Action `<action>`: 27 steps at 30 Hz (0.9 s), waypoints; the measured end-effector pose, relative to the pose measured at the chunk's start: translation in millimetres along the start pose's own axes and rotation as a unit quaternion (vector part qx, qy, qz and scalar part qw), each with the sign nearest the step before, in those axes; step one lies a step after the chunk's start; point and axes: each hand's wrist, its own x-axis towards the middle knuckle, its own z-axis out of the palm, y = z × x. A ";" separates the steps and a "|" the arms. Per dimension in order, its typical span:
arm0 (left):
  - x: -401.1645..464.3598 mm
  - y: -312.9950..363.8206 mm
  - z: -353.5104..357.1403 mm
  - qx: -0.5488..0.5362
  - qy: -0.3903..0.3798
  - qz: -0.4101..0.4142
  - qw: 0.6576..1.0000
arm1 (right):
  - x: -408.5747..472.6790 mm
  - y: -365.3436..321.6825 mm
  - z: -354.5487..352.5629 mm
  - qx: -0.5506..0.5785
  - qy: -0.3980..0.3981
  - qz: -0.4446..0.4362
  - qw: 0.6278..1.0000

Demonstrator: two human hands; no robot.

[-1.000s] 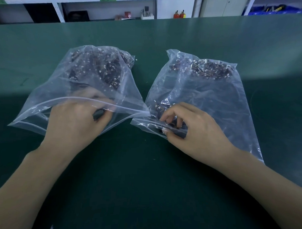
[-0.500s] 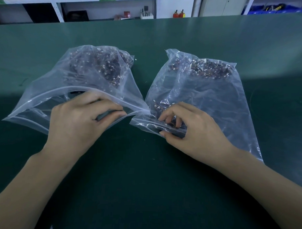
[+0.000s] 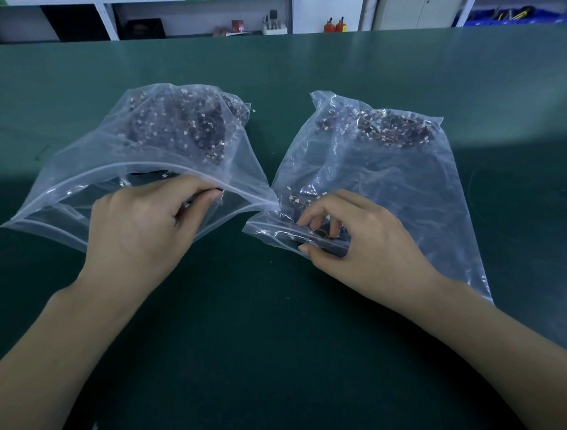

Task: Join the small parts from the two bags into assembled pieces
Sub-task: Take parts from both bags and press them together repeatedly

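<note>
Clear plastic: left bag (image 3: 139,158) at ten o'clock, right bag (image 3: 383,173) at two, both on the green bench (image 3: 271,343). Left hand (image 3: 140,222) pinches something dark inside its bag's mouth; right hand (image 3: 358,240) curls round small wired parts (image 3: 308,212).

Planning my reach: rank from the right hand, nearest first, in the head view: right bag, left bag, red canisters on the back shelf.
1. right bag: right hand is in its mouth.
2. left bag: beside it, to the left.
3. red canisters: beyond the table.
</note>
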 end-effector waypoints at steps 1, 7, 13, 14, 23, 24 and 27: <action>-0.1 0.3 0.4 0.004 -0.006 -0.013 1.000 | 0.2 0.2 0.1 -0.001 0.000 0.001 1.000; 2.7 3.8 -2.2 -0.015 0.013 0.016 1.000 | 0.5 -0.2 -0.4 -0.008 -0.002 0.003 1.000; -1.5 12.5 -3.0 -0.061 0.056 0.078 0.993 | 0.1 -2.8 -2.0 -0.008 -0.021 0.010 1.000; -1.8 14.3 -3.2 -0.065 0.057 0.084 0.993 | -0.3 -3.1 -2.1 -0.009 -0.020 0.007 1.000; -10.4 52.7 3.3 -0.222 0.030 0.107 0.969 | -0.2 -10.1 -5.0 0.145 0.001 0.000 0.989; -11.0 57.4 3.8 -0.242 0.027 0.104 0.964 | -0.5 -11.5 -5.4 0.183 0.000 0.017 0.983; -12.0 66.8 4.9 -0.277 0.014 0.098 0.956 | 0.6 -12.0 -8.4 0.260 -0.026 0.078 0.962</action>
